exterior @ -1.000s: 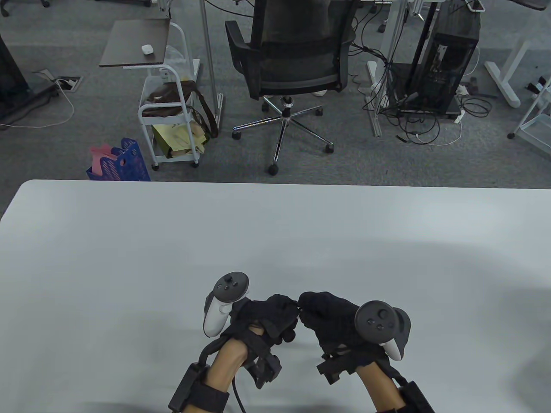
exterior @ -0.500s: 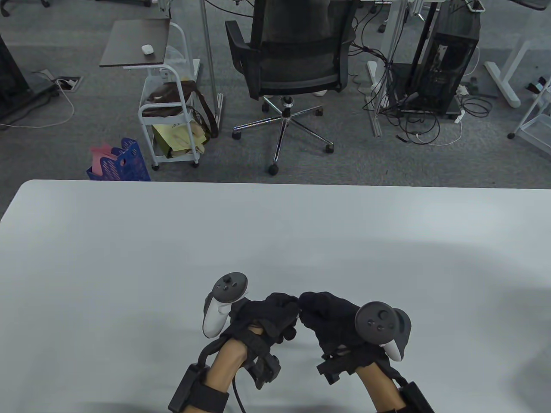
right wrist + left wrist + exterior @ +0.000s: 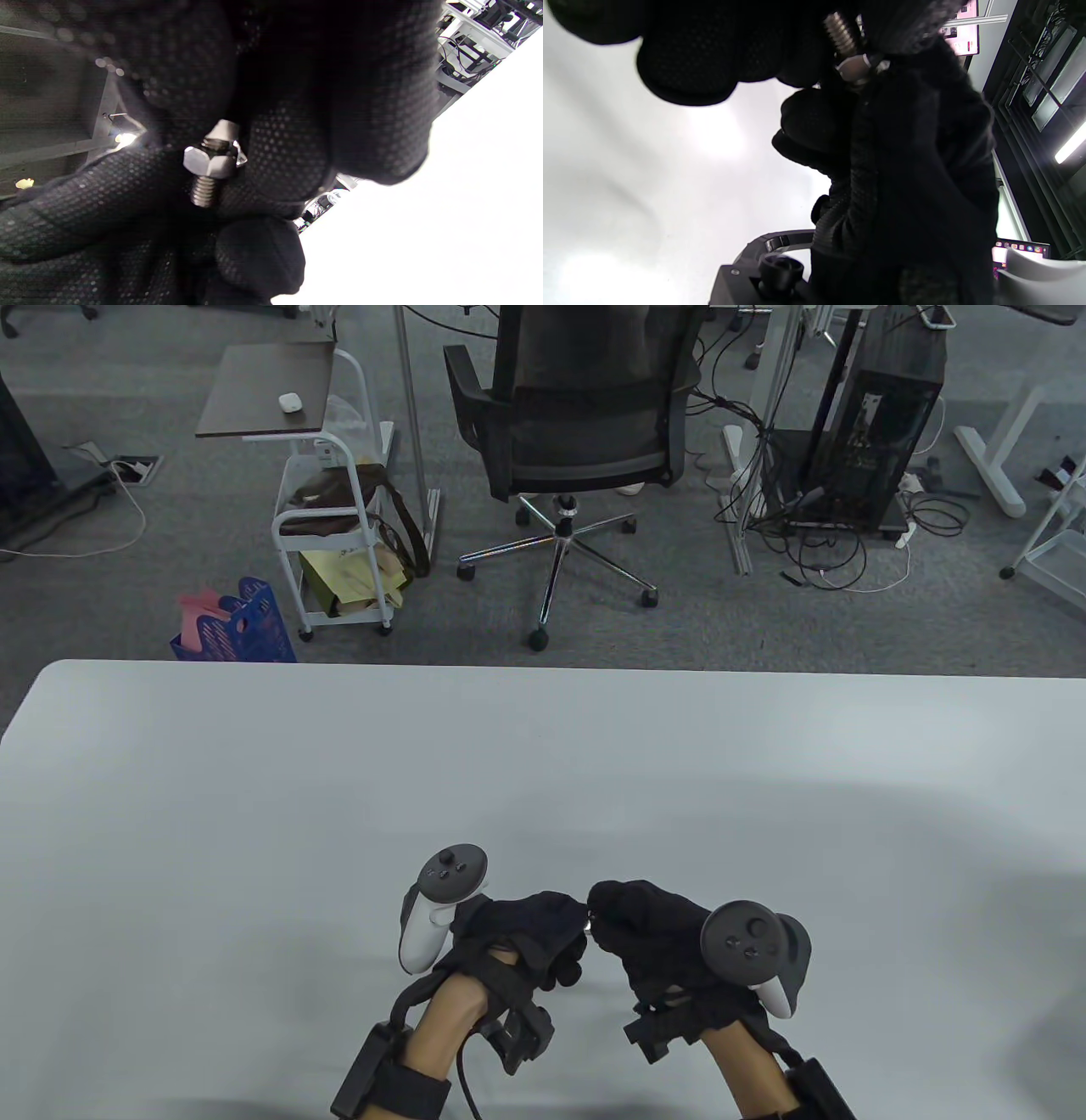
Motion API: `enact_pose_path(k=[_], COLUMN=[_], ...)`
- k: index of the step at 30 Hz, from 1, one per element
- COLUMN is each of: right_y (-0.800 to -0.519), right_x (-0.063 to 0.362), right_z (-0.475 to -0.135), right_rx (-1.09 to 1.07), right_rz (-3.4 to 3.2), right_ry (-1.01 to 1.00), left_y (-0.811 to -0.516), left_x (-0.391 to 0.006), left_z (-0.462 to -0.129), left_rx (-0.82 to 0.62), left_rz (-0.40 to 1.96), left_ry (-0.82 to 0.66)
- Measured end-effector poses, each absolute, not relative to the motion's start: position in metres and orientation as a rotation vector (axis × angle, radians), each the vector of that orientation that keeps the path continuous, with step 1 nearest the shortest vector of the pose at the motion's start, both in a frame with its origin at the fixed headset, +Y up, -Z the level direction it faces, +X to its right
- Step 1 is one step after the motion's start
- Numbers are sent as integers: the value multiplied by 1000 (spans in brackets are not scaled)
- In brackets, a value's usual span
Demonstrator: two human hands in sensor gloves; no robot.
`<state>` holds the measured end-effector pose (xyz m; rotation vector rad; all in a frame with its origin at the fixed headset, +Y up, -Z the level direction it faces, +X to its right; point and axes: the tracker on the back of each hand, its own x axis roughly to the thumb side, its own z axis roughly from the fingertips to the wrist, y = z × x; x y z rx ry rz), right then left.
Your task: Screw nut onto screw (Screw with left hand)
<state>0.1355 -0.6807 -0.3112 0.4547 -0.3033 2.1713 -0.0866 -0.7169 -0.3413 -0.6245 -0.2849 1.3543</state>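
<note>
My two gloved hands meet just above the white table [image 3: 543,763] near its front edge. My left hand [image 3: 567,929] pinches the silver screw [image 3: 841,33] by its threaded shaft. My right hand [image 3: 607,918] pinches the hex nut [image 3: 855,67], which sits on the screw. In the right wrist view the nut [image 3: 210,162] shows between my right fingers, with the screw's thread [image 3: 202,191] sticking out below it toward my left hand's fingers. In the table view only a small metal glint [image 3: 587,927] shows between the fingertips.
Beyond the table's far edge stand an office chair [image 3: 577,432], a white rolling cart [image 3: 335,517] and a blue basket [image 3: 242,632] on the carpet.
My left hand's fingers have turned slightly around the screw, fingertips dipping a little. My right hand holds still. Both hands stay in the same spot.
</note>
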Motion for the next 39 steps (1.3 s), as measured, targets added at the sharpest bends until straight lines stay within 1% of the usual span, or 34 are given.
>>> enact_pose_path(k=[1,4,5,8,11,14,16,19,21,26,28,32,35,37,39], right_y=[-680,-681,-680,-681,-680,-680,-680,-680,-680,-680,-680,-680,-680,-679,-680], right_x=[135,135,136,136,136,136,136,136,136,135,136,136,136,136,136], right_z=[-311,-311,-311,-311,-311,-310,-311,-311,-311,-310,-311,-310,-310,-310,-310], right_rx=[459,457,455,451,454,456,453,450,454,453,449,445,445,444,444], right_rz=[2175,2169,2172,2170,2169,2167,2171,2169,2171,2162,2165,2166,2159,2161,2159], right_ry=[-308,-312,-316,-316,-314,-317,-322,-318,-315,-317,-318,-321,-319,-325,-323], left_y=[-715,-716,-718,-718,-715,-714,-717,-716,-714,-713,-715,-711,-711,-713,-713], left_x=[-86,-86,-87,-88,-88,-87,-87,-88,-88,-88,-88,-87,-86,-87,-88], left_z=[-341,-341,-340,-340,-341,-341,-340,-341,-341,-342,-341,-341,-341,-340,-340], left_rx=[-612,-675,-682,-627,-595,-644,-657,-595,-572,-641,-631,-556,-610,-638,-610], left_rz=[1353,1362,1371,1371,1353,1356,1378,1382,1355,1353,1377,1327,1334,1368,1381], left_ry=[-287,-324,-314,-269,-275,-317,-315,-269,-264,-329,-305,-279,-328,-330,-304])
